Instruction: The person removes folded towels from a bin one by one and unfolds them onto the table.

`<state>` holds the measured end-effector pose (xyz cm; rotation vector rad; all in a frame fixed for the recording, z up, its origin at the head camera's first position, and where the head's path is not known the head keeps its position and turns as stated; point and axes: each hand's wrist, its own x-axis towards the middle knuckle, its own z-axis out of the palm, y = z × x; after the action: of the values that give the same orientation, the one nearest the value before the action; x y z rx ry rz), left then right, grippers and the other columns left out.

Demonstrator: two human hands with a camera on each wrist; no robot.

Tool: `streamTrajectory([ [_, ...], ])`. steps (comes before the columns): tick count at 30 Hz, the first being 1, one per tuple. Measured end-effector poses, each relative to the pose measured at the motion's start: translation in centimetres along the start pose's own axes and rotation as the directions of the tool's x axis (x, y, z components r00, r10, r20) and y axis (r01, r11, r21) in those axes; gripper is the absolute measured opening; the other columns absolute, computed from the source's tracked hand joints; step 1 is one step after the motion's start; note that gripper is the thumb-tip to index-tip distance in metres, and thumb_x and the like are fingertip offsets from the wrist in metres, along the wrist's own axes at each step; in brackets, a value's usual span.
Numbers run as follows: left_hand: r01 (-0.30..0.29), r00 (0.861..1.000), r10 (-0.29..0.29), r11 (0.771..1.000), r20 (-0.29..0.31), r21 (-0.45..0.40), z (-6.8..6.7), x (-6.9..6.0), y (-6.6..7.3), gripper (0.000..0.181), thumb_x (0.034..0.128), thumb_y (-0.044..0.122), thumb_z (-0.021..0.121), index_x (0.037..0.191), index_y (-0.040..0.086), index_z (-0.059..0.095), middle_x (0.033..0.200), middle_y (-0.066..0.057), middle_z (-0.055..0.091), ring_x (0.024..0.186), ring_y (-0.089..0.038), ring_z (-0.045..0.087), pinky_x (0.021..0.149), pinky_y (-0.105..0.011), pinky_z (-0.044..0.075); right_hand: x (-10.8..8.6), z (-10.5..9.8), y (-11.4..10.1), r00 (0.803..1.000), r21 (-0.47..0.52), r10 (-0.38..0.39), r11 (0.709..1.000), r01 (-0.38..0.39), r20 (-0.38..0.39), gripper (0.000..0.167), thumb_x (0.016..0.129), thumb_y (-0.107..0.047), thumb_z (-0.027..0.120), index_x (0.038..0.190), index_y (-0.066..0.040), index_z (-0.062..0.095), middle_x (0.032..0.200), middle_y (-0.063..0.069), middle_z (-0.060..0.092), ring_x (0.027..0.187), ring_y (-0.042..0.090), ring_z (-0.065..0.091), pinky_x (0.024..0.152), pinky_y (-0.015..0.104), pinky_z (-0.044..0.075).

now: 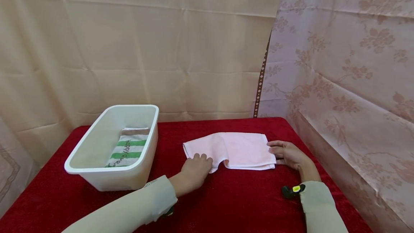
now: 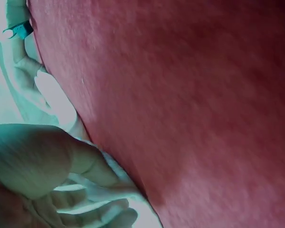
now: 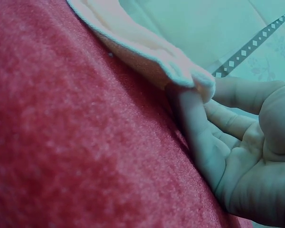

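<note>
A folded pink towel [image 1: 247,150] with a white hem lies on the red cloth, its left part rumpled and its near edge lifted into a small arch. My left hand [image 1: 195,173] grips the near left corner; in the left wrist view, the thumb and curled fingers [image 2: 92,213] close on the fabric. At the right edge, my right hand [image 1: 289,155] holds the layered hem between thumb and fingers. The right wrist view shows one finger [image 3: 199,133] under the towel edge [image 3: 178,69].
To the left stands a deep white plastic basin [image 1: 145,161] holding a folded white-and-green striped towel [image 1: 129,148] with lettering. Red velvety cloth [image 1: 233,204] covers the table. Beige drapes [image 1: 161,46] hang behind, and a floral curtain [image 1: 355,64] runs along the right side.
</note>
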<state>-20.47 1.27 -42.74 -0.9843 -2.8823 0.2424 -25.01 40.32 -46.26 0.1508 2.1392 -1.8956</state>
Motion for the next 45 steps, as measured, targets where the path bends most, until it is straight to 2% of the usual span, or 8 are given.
streamTrajectory([
  [10, -0.048, 0.978, 0.039, 0.998, -0.206, -0.042, -0.7, -0.8, -2.9, 0.017, 0.0875, 0.007, 0.078, 0.102, 0.011, 0.070, 0.089, -0.007, 0.063, 0.082, -0.024, 0.060, 0.057, -0.030, 0.056, -0.1, -0.1, 0.4, 1.000, -0.011, -0.017, 1.000, 0.017, 0.011, 0.054, 0.099, -0.013, 0.068, 0.145, 0.004, 0.046, 0.106, 0.005, 0.068, 0.092, 0.022, 0.071, 0.083, 0.041, 0.061],
  [20, 0.024, 0.957, -0.005, 0.998, -0.289, 0.064, -0.4, -1.7, -4.7, 0.021, 0.0856, 0.003, 0.080, 0.102, 0.008, 0.068, 0.095, -0.012, 0.061, 0.087, -0.028, 0.059, 0.063, -0.030, 0.059, -0.1, -0.2, 0.1, 1.000, -0.017, -0.014, 1.000, 0.014, 0.004, 0.055, 0.098, -0.013, 0.068, 0.145, 0.004, 0.046, 0.107, 0.004, 0.070, 0.093, 0.020, 0.071, 0.083, 0.041, 0.061],
  [22, 0.024, 0.960, 0.005, 0.995, -0.281, 0.100, 0.0, -1.9, -4.8, 0.022, 0.0837, 0.004, 0.082, 0.101, 0.008, 0.068, 0.094, -0.012, 0.061, 0.086, -0.028, 0.059, 0.064, -0.031, 0.058, 0.0, -0.2, 0.1, 1.000, -0.016, -0.011, 1.000, 0.011, 0.000, 0.055, 0.098, -0.013, 0.069, 0.145, 0.003, 0.047, 0.108, 0.004, 0.070, 0.093, 0.019, 0.071, 0.083, 0.041, 0.061],
  [26, -0.046, 0.975, 0.066, 0.994, -0.211, 0.096, 1.0, -2.2, -4.9, 0.017, 0.0853, 0.005, 0.080, 0.099, 0.010, 0.070, 0.091, -0.009, 0.062, 0.085, -0.026, 0.059, 0.066, -0.034, 0.056, 0.1, -0.2, 0.2, 1.000, -0.023, -0.003, 1.000, 0.003, -0.003, 0.054, 0.098, -0.014, 0.069, 0.145, 0.002, 0.048, 0.108, 0.003, 0.071, 0.094, 0.019, 0.071, 0.084, 0.041, 0.061],
  [30, -0.103, 0.986, 0.102, 0.995, -0.131, 0.003, 1.6, -2.3, -5.1, 0.015, 0.0873, 0.004, 0.077, 0.099, 0.011, 0.072, 0.090, -0.007, 0.062, 0.084, -0.024, 0.058, 0.068, -0.035, 0.055, 0.1, -0.2, 0.3, 1.000, -0.027, 0.000, 1.000, 0.000, -0.009, 0.052, 0.098, -0.014, 0.069, 0.144, 0.001, 0.050, 0.108, 0.003, 0.071, 0.094, 0.018, 0.071, 0.084, 0.041, 0.061],
  [38, -0.059, 0.998, 0.058, 0.969, -0.010, -0.240, 1.0, -2.0, -6.0, 0.020, 0.0848, 0.000, 0.076, 0.100, 0.013, 0.073, 0.090, -0.004, 0.060, 0.081, -0.020, 0.053, 0.066, -0.029, 0.049, 0.0, -0.3, 0.2, 1.000, -0.027, -0.010, 1.000, 0.010, 0.010, 0.056, 0.099, -0.014, 0.068, 0.147, 0.004, 0.044, 0.108, 0.003, 0.070, 0.094, 0.018, 0.070, 0.083, 0.041, 0.061],
  [41, -0.046, 0.999, 0.051, 0.950, 0.008, -0.308, 0.4, -1.8, -6.2, 0.023, 0.0826, 0.001, 0.075, 0.102, 0.014, 0.073, 0.094, -0.002, 0.061, 0.086, -0.020, 0.054, 0.070, -0.031, 0.050, 0.0, -0.2, 0.2, 1.000, -0.022, -0.008, 1.000, 0.009, 0.007, 0.056, 0.099, -0.014, 0.068, 0.147, 0.003, 0.045, 0.108, 0.003, 0.070, 0.094, 0.018, 0.070, 0.083, 0.041, 0.061],
  [45, -0.044, 0.998, 0.029, 0.939, -0.050, -0.342, -0.2, -1.4, -6.5, 0.025, 0.0823, 0.001, 0.070, 0.105, 0.011, 0.072, 0.099, -0.005, 0.062, 0.090, -0.023, 0.057, 0.072, -0.035, 0.053, 0.1, -0.2, 0.2, 1.000, -0.021, -0.006, 1.000, 0.006, 0.007, 0.055, 0.099, -0.014, 0.068, 0.146, 0.003, 0.045, 0.108, 0.003, 0.070, 0.094, 0.019, 0.071, 0.083, 0.041, 0.061],
])
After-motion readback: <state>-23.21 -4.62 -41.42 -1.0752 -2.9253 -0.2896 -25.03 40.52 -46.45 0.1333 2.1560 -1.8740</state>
